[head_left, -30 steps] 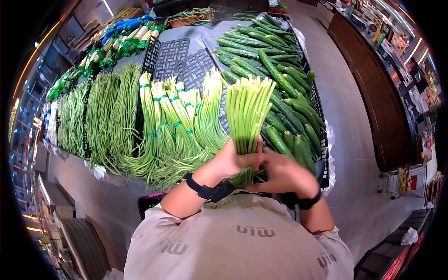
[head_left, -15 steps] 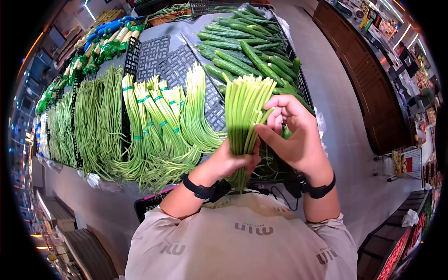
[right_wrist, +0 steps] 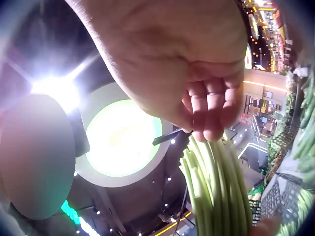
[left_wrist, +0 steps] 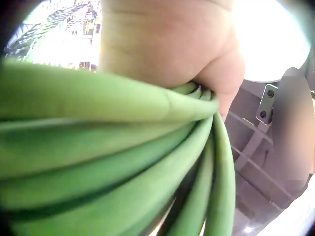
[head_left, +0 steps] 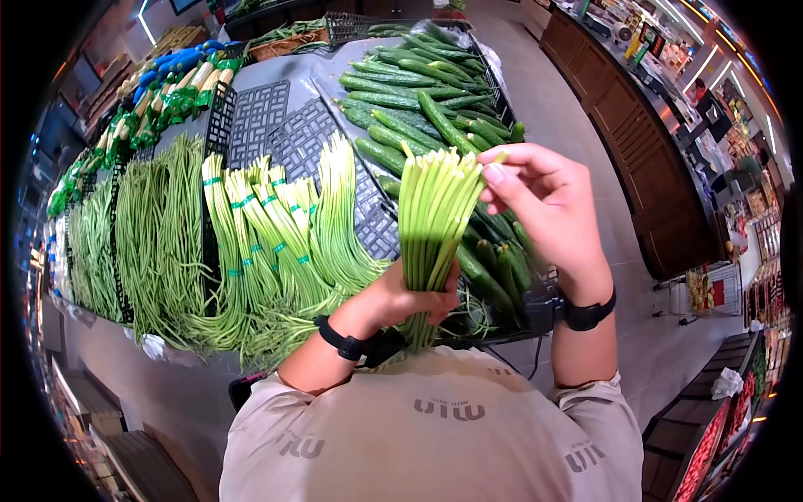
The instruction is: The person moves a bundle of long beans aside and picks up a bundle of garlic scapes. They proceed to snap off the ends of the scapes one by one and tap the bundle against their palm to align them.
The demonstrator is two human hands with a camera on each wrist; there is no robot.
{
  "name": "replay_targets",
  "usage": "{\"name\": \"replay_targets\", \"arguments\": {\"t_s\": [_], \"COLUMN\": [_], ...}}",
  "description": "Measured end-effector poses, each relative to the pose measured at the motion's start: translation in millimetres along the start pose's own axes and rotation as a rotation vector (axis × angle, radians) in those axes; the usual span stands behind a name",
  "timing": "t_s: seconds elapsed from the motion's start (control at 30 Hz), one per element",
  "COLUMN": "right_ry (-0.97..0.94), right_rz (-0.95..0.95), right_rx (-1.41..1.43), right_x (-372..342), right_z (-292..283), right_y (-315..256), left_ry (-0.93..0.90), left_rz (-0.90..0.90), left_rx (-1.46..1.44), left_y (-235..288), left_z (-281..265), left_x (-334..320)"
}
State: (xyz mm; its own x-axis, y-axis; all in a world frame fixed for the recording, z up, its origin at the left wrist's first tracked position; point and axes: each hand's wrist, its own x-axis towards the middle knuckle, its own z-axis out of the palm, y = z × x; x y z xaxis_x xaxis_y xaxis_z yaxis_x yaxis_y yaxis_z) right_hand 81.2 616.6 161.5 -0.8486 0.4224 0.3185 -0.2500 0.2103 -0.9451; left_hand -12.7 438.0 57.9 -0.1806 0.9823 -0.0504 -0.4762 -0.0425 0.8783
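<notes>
An upright bundle of long green stems (head_left: 431, 222) with pale cut tops stands in front of the shirt, gripped low by the left hand (head_left: 410, 294). In the left wrist view, thick green stems (left_wrist: 108, 162) run past the palm (left_wrist: 162, 44). The right hand (head_left: 548, 205) is at the bundle's upper right, its thumb and index finger pinching the tip of one stem (head_left: 500, 157). The right wrist view has the right hand (right_wrist: 197, 83) with curled fingers over the tops of the stems (right_wrist: 216, 191).
Banded stem bundles (head_left: 272, 226) and a loose pale-topped bunch (head_left: 339, 209) lie left of the held one. Long beans (head_left: 159, 226) are farther left. Cucumbers (head_left: 410, 92) fill the right side, beside black crate panels (head_left: 301, 138). A wooden counter (head_left: 623, 134) stands across the aisle.
The right hand has come up from beside the left hand to the bundle's top, and its thumb and index finger have closed on a stem tip. The left hand keeps its grip.
</notes>
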Motion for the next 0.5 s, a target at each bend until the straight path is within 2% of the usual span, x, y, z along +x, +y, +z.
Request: {"name": "replay_targets", "arguments": {"t_s": [0.07, 0.13, 0.2, 0.27, 0.33, 0.43, 0.5], "right_ry": [-0.052, -0.074, -0.061, -0.017, 0.001, -0.035, -0.045], "right_rz": [0.038, -0.154, -0.116, 0.039, 0.022, -0.229, -0.244], "right_rx": [0.000, -0.158, -0.140, -0.021, -0.066, -0.333, -0.372], "right_x": [8.0, 14.5, 16.0, 16.3, 17.6, 23.3, 27.2], "right_z": [-0.8, -4.2, 1.4, 5.3, 8.0, 6.1, 5.6], "right_y": [3.2, 11.3, 7.9, 9.8, 15.5, 30.7, 34.5], "left_ry": [-0.057, -0.045, -0.027, -0.017, -0.015, -0.019, 0.001], "left_rz": [0.018, -0.008, -0.028, -0.035, -0.039, -0.031, -0.044], "left_rx": [0.029, -0.002, 0.008, -0.032, -0.066, -0.039, -0.037], "left_y": [-0.1, 1.0, -1.0, -3.1, -4.7, -3.8, -2.0], "left_z": [-7.3, -12.2, -17.1, -19.3, -21.7, -25.5, -25.8], "left_x": [4.4, 7.6, 8.3, 8.8, 9.9, 12.3, 13.3]}}
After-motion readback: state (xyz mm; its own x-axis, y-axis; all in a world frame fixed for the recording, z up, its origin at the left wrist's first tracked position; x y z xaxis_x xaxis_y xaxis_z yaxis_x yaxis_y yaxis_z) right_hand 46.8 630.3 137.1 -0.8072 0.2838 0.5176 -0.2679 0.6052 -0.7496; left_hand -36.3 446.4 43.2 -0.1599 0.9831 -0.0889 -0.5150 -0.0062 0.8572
